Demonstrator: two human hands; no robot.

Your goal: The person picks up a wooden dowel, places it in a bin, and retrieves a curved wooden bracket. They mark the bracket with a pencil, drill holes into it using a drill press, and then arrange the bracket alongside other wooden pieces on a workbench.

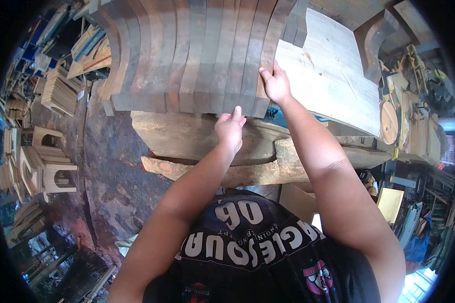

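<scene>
A row of several thick curved wooden pieces [197,65] lies side by side, their square ends facing me. My right hand [276,87] grips the rightmost curved wooden piece [262,105], its thumb on the upper face and its fingers over the right side. At the near ends, my left hand [229,130] is closed, with the thumb pointing up against the end faces. Its other fingers curl at the lower edge, partly hidden. Beneath the row is a wooden slab [187,136] with a rough edge.
A pale board [328,76] lies to the right of the row. Another curved wooden piece [376,43] rests at its far right. Wooden frames with arched openings [48,161] stand on the floor at left. A round wooden disc [389,122] leans by the right bench.
</scene>
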